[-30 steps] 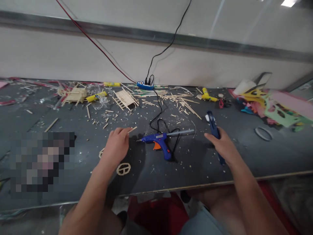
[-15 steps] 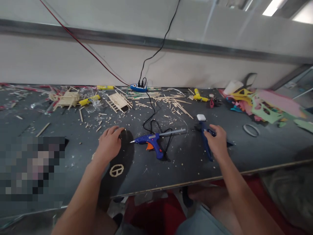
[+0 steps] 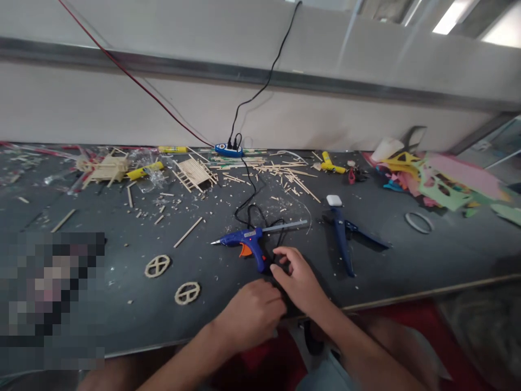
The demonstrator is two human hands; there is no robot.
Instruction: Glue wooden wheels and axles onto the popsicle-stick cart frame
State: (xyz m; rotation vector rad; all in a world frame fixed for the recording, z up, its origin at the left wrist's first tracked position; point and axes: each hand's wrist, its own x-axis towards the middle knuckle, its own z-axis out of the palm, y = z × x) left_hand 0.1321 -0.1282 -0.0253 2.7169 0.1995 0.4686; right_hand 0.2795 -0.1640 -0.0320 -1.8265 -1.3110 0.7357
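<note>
— Looking through the head view: two wooden wheels (image 3: pixel 169 279) lie finished on the table (image 3: pixel 407 260); loose sticks (image 3: pixel 285 174) remain unglued.

— Hands?

— My right hand (image 3: pixel 299 279), fingers half-curled, touches the glue gun (image 3: pixel 248 244) handle. My left hand (image 3: pixel 254 312) is loosely curled just beside it; I can't tell if it holds anything.

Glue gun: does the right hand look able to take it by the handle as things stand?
Probably yes. The right hand lies open just beside the blue glue gun, fingertips close to its handle, with nothing between them. The left hand sits nearer the table edge, off that path. The black cord loops behind the gun.
</note>
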